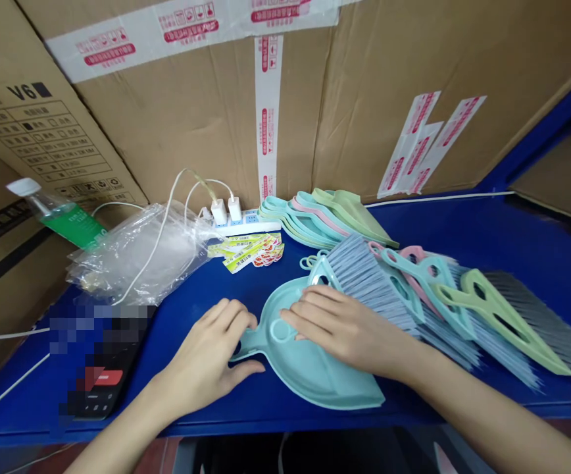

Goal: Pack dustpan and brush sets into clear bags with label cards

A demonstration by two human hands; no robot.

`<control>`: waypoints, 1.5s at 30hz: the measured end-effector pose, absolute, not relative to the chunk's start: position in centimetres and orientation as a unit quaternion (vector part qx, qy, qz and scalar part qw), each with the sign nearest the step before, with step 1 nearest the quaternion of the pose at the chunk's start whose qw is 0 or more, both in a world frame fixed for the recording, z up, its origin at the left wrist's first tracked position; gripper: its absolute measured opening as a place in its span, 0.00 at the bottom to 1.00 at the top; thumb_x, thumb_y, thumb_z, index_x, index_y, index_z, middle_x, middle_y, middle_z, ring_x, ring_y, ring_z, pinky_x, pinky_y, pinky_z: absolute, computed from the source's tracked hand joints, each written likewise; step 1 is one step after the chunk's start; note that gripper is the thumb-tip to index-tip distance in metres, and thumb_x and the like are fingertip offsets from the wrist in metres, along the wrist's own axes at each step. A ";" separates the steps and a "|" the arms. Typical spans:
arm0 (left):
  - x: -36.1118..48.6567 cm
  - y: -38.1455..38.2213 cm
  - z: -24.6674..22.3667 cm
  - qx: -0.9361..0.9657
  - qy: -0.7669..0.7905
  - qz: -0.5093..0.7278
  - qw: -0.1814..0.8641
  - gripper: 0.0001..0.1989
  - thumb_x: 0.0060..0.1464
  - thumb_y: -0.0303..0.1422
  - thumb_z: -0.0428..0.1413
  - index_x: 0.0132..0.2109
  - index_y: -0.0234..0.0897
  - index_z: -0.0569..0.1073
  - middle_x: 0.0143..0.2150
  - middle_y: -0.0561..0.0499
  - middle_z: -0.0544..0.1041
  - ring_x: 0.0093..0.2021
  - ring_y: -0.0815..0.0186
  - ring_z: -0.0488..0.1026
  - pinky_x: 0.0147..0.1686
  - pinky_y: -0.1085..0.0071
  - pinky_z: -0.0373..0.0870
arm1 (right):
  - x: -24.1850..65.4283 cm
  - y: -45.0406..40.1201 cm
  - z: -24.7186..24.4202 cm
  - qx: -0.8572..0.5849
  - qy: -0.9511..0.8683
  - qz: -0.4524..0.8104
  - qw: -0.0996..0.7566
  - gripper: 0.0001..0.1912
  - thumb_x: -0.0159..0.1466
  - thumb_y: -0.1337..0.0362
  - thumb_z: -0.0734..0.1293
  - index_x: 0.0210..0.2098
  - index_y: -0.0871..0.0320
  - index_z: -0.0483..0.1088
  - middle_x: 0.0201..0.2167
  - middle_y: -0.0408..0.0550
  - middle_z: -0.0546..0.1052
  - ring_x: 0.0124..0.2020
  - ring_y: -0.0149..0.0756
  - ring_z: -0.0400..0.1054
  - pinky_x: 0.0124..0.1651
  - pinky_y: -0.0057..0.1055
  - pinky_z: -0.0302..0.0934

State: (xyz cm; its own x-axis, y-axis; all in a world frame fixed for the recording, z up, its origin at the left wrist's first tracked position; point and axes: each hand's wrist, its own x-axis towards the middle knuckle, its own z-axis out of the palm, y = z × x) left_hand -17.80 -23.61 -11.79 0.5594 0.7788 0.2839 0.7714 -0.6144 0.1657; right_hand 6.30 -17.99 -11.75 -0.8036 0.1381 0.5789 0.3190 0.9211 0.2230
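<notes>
A light blue dustpan [315, 375] lies on the blue table with its handle pointing left. My left hand [216, 349] is closed round the handle, thumb below and fingers above. My right hand [345, 322] reaches over the pan, its fingers bent around a light blue hand brush [322, 270] whose bristles point right. The brush's round handle end shows beside my fingertips, over the pan. To the right lie several loose brushes, among them a green one [507, 319]. Behind the pan rests a stack of dustpans [325, 220] in blue, pink and green.
Clear plastic bags [142, 253], a green-labelled bottle [68, 220] and a partly pixelated phone [105, 375] are at the left. Small printed cards [250, 253] lie before a power strip [250, 224] with white cables. Cardboard boxes [206, 118] stand along the back.
</notes>
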 end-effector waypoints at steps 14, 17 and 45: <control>-18.6 -23.0 -11.5 0.833 0.534 0.013 0.144 0.16 0.55 0.41 0.60 0.44 0.40 0.65 0.41 0.51 0.77 0.40 0.58 0.77 0.34 0.68 0.67 | 4.8 -19.7 -11.8 -0.148 -0.956 -0.048 0.249 0.15 0.72 0.68 0.56 0.39 0.63 0.73 0.29 0.49 0.74 0.32 0.38 0.65 0.38 0.35 0.61; -18.9 -22.8 -11.4 0.829 0.538 0.005 0.153 0.18 0.55 0.44 0.61 0.43 0.40 0.64 0.35 0.53 0.77 0.35 0.60 0.77 0.31 0.69 0.63 | 3.5 -20.0 -11.3 -0.181 -0.962 -0.027 0.202 0.09 0.69 0.70 0.61 0.38 0.62 0.73 0.31 0.50 0.74 0.33 0.40 0.67 0.39 0.36 0.61; -19.0 -23.2 -11.0 0.827 0.536 -0.021 0.169 0.19 0.58 0.52 0.55 0.38 0.40 0.63 0.29 0.56 0.72 0.31 0.63 0.71 0.28 0.71 0.54 | 4.0 -18.1 -11.9 -0.132 -0.968 0.095 0.192 0.16 0.71 0.65 0.58 0.53 0.57 0.74 0.44 0.54 0.75 0.45 0.42 0.68 0.47 0.41 0.66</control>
State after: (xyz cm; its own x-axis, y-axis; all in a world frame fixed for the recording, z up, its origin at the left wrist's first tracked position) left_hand -18.99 -23.17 -10.96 0.4239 0.8796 -0.2160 0.8938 -0.3677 0.2567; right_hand 4.05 -18.07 -11.95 -0.8914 0.2913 0.3473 0.2180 0.9472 -0.2351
